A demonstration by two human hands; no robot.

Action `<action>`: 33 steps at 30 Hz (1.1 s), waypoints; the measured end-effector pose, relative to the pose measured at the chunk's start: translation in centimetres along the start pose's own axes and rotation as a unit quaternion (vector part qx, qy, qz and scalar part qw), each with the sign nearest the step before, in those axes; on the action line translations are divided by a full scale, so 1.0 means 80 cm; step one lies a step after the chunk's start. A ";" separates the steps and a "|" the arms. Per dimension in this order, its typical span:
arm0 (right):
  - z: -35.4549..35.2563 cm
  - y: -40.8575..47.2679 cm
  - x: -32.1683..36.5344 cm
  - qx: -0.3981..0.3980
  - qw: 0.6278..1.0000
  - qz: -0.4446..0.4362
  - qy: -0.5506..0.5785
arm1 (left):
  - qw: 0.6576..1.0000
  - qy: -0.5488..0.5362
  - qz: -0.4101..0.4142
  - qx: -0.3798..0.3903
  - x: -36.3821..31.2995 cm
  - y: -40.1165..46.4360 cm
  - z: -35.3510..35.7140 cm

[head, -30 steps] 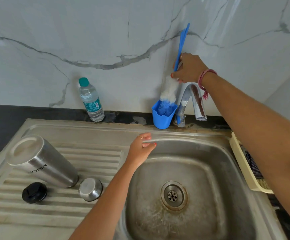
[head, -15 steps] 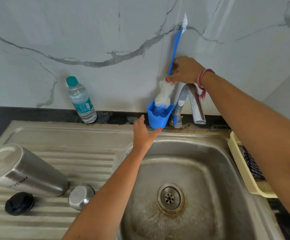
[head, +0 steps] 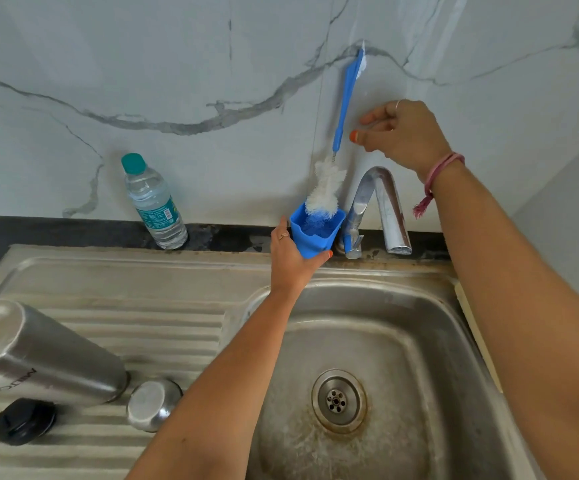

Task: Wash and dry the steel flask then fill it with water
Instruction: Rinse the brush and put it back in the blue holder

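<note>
right hand (head: pixel 402 133) has let go of the bottle brush (head: pixel 341 126), fingers loosely curled, empty. left hand (head: pixel 293 252) now grips the blue cup (head: pixel 315 233). flask (head: pixel 38 355) seems still unwashed.

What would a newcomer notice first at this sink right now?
The blue bottle brush stands bristles-down in a blue cup behind the basin, leaning on the marble wall, with the left hand gripping the cup and the right hand just beside the handle, holding nothing. On the drainboard, far left, lies the steel flask.

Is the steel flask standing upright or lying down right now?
Lying down. The steel flask rests on its side on the ribbed drainboard, its black lid and steel cup beside it.
</note>
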State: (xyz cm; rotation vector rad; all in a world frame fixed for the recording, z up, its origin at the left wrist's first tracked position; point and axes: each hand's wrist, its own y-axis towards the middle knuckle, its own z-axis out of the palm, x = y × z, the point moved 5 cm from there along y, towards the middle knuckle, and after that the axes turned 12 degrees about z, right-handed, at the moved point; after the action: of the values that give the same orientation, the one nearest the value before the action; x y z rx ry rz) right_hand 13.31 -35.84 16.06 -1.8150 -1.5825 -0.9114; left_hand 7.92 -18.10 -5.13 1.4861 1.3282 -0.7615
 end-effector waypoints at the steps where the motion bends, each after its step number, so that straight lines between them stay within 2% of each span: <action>1: 0.000 -0.003 -0.002 -0.006 1.000 -0.004 0.009 | 1.000 -0.007 0.005 -0.003 0.000 0.000 0.002; 11: 0.005 -0.016 -0.012 -0.038 0.993 -0.020 0.106 | 0.995 -0.039 0.003 -0.090 0.004 -0.004 0.015; 19: 0.009 -0.018 -0.019 -0.048 0.992 -0.010 0.120 | 0.982 -0.031 -0.031 -0.182 -0.003 -0.008 0.016; 25: 0.016 -0.021 -0.017 -0.052 0.989 -0.017 0.136 | 0.980 0.019 -0.060 -0.187 -0.007 -0.003 0.014; 33: 0.009 -0.019 -0.030 -0.080 0.982 -0.008 0.168 | 0.981 0.048 -0.057 -0.177 -0.004 -0.001 0.023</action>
State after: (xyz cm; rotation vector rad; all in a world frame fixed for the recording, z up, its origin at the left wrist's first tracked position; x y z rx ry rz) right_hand 11.76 -36.50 13.67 -1.6461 -1.3450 -1.3095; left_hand 8.03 -19.97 -5.46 1.1822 1.5435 -0.4962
